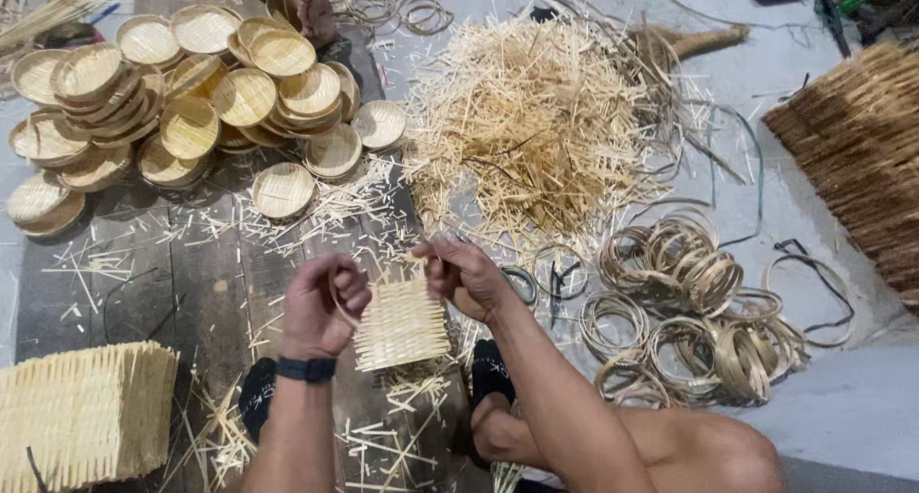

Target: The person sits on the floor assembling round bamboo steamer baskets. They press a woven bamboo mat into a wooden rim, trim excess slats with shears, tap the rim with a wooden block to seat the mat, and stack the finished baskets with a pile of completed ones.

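Small square woven bamboo mat (pixel 402 325) held low at centre, above a dark wooden board (pixel 201 273) strewn with offcuts. Left hand (pixel 324 302) clenched on its left edge together with a thin bamboo ring (pixel 337 300); right hand (pixel 462 275) pinching the upper right corner. Stack of mats (pixel 81 416) lower left, round woven trays (pixel 191 100) beyond, heap of bamboo trimmings (pixel 531 120) ahead, loose hoops (pixel 689 302) to the right.

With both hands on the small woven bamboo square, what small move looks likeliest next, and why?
Probably seating the ring onto the woven bamboo mat. The left hand grips the mat's left edge with a thin bamboo ring curving by its fingers, and the right hand pinches the top right corner. Finished round trays lie ahead, loose rings to the right.
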The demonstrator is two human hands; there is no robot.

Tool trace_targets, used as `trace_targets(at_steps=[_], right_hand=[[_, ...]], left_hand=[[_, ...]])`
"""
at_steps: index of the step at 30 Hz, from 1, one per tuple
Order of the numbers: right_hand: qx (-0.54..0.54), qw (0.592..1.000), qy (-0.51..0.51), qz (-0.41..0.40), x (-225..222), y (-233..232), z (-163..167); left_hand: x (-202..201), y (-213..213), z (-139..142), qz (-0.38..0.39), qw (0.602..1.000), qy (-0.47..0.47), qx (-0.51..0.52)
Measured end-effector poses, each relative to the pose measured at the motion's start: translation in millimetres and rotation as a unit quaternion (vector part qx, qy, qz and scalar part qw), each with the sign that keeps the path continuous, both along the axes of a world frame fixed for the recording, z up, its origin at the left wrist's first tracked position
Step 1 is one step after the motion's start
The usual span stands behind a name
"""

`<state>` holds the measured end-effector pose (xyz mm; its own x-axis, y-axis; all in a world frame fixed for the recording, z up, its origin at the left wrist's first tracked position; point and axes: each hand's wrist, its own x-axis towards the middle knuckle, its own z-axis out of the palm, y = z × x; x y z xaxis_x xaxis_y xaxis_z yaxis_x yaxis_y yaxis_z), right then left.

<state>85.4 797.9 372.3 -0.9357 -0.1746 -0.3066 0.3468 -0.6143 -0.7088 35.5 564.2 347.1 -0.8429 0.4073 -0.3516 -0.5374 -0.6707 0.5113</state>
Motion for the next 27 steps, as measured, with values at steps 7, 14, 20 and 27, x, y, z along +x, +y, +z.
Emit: trace_targets(at_steps=[7,14,20,27], right_hand=[[-0.003,0.997,-0.012,0.072,0,-2,-48],[0.223,0.974,-0.001,0.033,-2,7,-90],[0.451,0.889,-0.061,-0.059,6,5,-180],[0.624,0.78,-0.037,-0.032,20,-16,-227]], left_hand=[[1,1,-13,-0.08,0.981,-0.12,-0.132],[-2,-4,-61,0.059,0.99,-0.12,-0.051],[19,-5,-169,0.111,0.89,0.046,-0.439],[38,-17,-218,-0.003,0.684,0.139,-0.716]])
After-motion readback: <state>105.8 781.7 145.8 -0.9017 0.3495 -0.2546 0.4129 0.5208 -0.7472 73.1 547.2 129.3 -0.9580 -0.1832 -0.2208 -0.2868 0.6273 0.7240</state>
